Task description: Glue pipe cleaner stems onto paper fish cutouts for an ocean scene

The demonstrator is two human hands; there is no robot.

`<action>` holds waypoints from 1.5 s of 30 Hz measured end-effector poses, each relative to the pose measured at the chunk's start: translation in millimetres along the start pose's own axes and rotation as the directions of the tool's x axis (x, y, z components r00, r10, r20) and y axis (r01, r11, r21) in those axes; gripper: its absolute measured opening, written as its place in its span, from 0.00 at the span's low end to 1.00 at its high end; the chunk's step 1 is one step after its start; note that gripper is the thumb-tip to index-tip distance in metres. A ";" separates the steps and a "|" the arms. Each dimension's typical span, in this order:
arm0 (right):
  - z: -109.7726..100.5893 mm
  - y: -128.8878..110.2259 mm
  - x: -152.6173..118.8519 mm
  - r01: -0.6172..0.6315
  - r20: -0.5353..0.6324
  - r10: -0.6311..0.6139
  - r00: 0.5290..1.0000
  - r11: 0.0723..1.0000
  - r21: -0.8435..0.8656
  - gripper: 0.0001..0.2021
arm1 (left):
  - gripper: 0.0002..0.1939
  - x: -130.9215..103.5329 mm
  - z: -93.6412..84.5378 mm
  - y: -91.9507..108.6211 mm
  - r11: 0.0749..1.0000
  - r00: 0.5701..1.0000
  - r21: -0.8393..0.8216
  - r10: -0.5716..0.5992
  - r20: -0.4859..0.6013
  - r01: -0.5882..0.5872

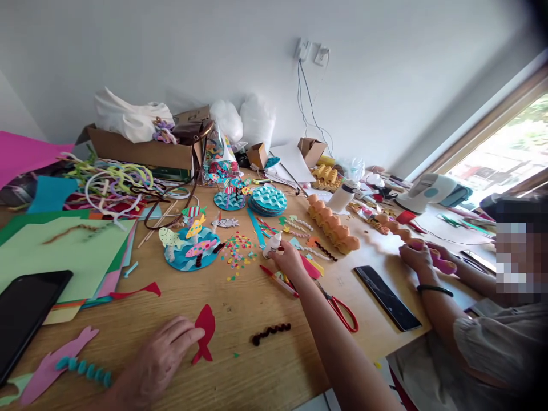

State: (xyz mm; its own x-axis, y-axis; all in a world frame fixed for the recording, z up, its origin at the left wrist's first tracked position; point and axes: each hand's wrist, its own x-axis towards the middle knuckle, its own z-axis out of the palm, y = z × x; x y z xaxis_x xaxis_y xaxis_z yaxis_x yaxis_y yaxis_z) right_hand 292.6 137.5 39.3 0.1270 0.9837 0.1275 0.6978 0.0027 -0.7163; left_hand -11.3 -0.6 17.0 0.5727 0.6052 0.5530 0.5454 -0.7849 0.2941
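The fingertips of my left hand [160, 354] overlap the left edge of a red paper fish [206, 328] low over the wooden table; the thumb is hidden. Further forward, my right hand [287, 260] is closed round a small white glue bottle [272, 246] with its nozzle up. A dark coiled pipe cleaner [271, 332] lies right of the red fish. Beside my right hand are a red pen [278, 281] and red-handled scissors [342, 311]. Left of the bottle, colourful confetti [238, 251] is scattered near a blue wave-patterned disc [175, 261] carrying paper fish.
At left lie a pink paper fish [55, 365], a black phone [29, 308] and stacked coloured paper [85, 257]. Another phone [387, 297] and an orange egg-carton strip [331, 225] are at right. A co-worker's hands [422, 260] hold a painted carton strip. Wave discs [268, 201] are stacked behind.
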 end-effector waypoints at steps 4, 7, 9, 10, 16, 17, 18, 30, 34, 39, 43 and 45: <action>-7.9 -17.5 -10.3 0.036 0.007 -0.036 0.999 0.999 0.026 0.11 | 0.11 1.7 -2.2 5.5 0.992 0.989 -0.066 -0.112 -0.092 0.106; -14.8 -39.1 -37.2 0.052 0.096 -0.078 0.992 0.967 0.248 0.13 | 0.09 10.9 -7.4 12.4 0.931 0.945 -0.218 -0.317 -0.082 0.293; -15.2 -55.6 -61.7 -0.031 0.263 -0.121 0.957 0.861 0.508 0.13 | 0.11 21.9 -9.4 17.3 0.836 0.887 -0.335 -0.462 -0.002 0.434; -13.4 -63.1 -74.3 -0.074 0.322 -0.151 0.935 0.803 0.591 0.13 | 0.13 28.5 -9.3 19.8 0.782 0.863 -0.404 -0.503 0.041 0.475; 11.5 -80.1 -125.1 -0.261 0.514 -0.237 0.825 0.647 0.717 0.20 | 0.22 63.4 -2.1 38.0 0.275 0.771 -0.797 -0.543 0.332 0.537; 14.7 -78.8 -128.2 -0.269 0.524 -0.235 0.819 0.650 0.711 0.20 | 0.21 66.4 -1.0 40.8 0.171 0.753 -0.834 -0.550 0.361 0.525; 16.9 -77.1 -130.3 -0.273 0.530 -0.230 0.816 0.655 0.704 0.20 | 0.20 68.4 0.1 43.1 0.078 0.735 -0.857 -0.557 0.386 0.509; 45.7 -68.7 -165.6 0.024 0.074 -0.127 0.989 0.632 0.774 0.23 | 0.16 68.9 11.3 53.3 -0.465 0.518 -0.842 -0.667 0.536 0.273; 42.9 -68.3 -166.2 0.067 -0.084 -0.002 0.996 0.624 0.778 0.17 | 0.17 64.2 8.6 57.6 -0.456 0.588 -0.812 -0.564 0.580 0.363; 17.5 -63.6 -150.2 0.026 -0.039 0.006 0.999 0.650 0.759 0.17 | 0.07 30.8 -2.8 31.6 0.240 0.662 -0.658 -0.539 0.521 0.713; 13.1 -64.5 -142.3 0.008 0.056 -0.072 0.996 0.681 0.732 0.15 | 0.20 4.2 -3.9 8.2 0.842 0.888 -0.298 -0.386 0.250 0.450; 17.0 -67.9 -141.0 0.001 0.111 -0.110 0.988 0.714 0.700 0.13 | 0.22 -3.2 0.1 4.5 0.949 0.948 -0.139 -0.257 0.188 0.284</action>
State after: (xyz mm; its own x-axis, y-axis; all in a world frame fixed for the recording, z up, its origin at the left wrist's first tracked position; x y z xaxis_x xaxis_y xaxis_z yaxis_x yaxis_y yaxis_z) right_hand 215.3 1.6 58.3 -0.0292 0.9913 0.1282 0.0047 0.1284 -0.9917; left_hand -10.6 -6.1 16.4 0.5181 0.8003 0.3019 0.5952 -0.5908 0.5447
